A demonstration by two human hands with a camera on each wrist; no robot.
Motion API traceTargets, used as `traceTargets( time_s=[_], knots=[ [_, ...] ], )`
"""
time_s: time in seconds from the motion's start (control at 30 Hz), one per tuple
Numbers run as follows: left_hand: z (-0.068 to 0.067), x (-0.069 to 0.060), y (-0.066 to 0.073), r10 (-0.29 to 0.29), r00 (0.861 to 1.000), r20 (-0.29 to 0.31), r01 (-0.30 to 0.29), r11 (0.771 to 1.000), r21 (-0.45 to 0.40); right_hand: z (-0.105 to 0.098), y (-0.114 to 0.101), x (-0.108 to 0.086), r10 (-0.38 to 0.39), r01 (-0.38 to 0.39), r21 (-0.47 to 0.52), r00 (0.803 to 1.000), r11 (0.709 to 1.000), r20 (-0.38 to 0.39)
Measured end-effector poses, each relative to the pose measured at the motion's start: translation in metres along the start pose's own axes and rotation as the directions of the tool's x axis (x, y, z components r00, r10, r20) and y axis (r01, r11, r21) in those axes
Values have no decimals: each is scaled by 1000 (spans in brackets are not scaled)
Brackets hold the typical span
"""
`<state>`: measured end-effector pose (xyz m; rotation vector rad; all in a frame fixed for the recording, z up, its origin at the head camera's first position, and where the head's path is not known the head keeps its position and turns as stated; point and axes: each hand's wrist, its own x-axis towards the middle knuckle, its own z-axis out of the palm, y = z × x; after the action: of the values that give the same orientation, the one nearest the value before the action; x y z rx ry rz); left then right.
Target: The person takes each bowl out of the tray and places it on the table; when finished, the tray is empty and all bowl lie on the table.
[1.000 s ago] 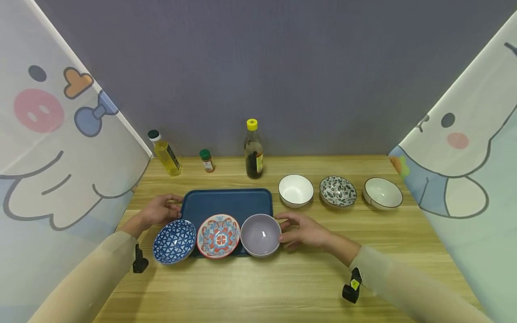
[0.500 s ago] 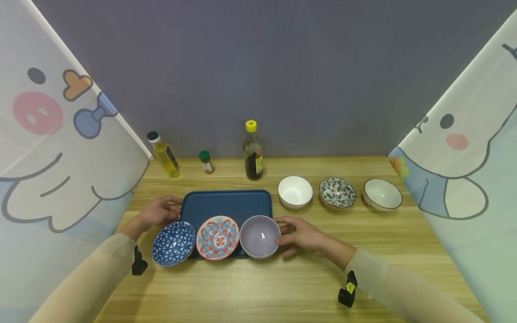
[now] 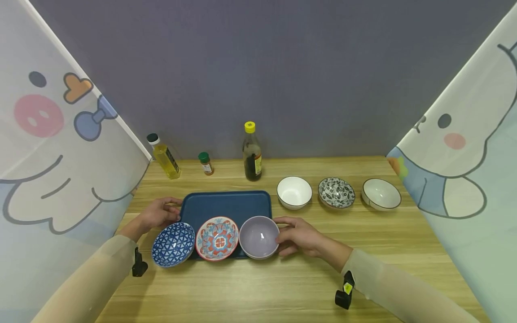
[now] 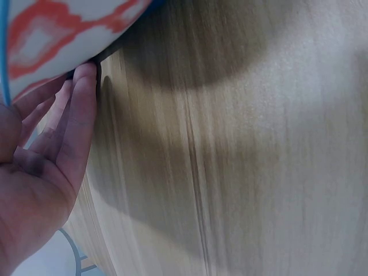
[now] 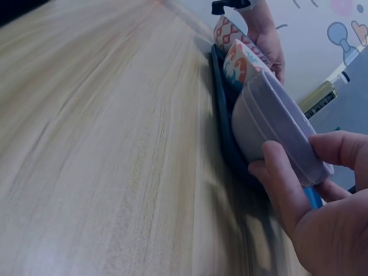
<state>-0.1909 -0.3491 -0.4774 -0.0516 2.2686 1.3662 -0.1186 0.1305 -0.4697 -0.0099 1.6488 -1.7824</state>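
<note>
A blue tray (image 3: pixel 226 204) holds a blue-patterned bowl (image 3: pixel 173 244), a red-and-blue patterned bowl (image 3: pixel 217 238) and a lavender bowl (image 3: pixel 259 237) in a row along its near side; the leftmost bowl overhangs the tray's corner. My left hand (image 3: pixel 159 213) lies at the tray's left edge behind that bowl. In the left wrist view its fingers (image 4: pixel 83 109) stretch straight, tips at a dark edge under the bowl. My right hand (image 3: pixel 300 237) touches the lavender bowl's right side. The right wrist view shows spread fingertips (image 5: pixel 275 154) against the bowl's wall (image 5: pixel 253 126).
Behind the tray stand an oil bottle (image 3: pixel 166 159), a green-capped jar (image 3: pixel 207 165) and a dark sauce bottle (image 3: pixel 252 159). To the right are a white bowl (image 3: pixel 294 193), a black-patterned bowl (image 3: pixel 336 193) and another pale bowl (image 3: pixel 381 194). Printed fabric hangs at both sides.
The fingers of my right hand have shifted slightly, and its wrist has moved a little left and nearer. My left hand stays at the tray's edge. The bowls keep their arrangement.
</note>
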Motion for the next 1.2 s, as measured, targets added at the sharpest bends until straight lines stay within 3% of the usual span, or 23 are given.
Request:
traceTargets(
  time_s=[0.43, 0.63, 0.97, 1.2],
  knots=[
    [1, 1, -1, -5, 1000, 0, 5, 1000, -2, 0, -8, -3, 28, -26, 29, 999, 999, -46],
    [0, -2, 3, -8, 1000, -1, 8, 1000, -8, -2, -17, -9, 2, 1, 48, 999, 999, -52],
    [1, 1, 1, -6, 1000, 7, 6, 1000, 10, -23, -31, -29, -27, 30, 66, 999, 997, -47],
    [-1, 1, 0, -1, 1000, 11, 1, 1000, 15, -41, -32, -46, -37, 41, 42, 996, 998, -85]
  ],
)
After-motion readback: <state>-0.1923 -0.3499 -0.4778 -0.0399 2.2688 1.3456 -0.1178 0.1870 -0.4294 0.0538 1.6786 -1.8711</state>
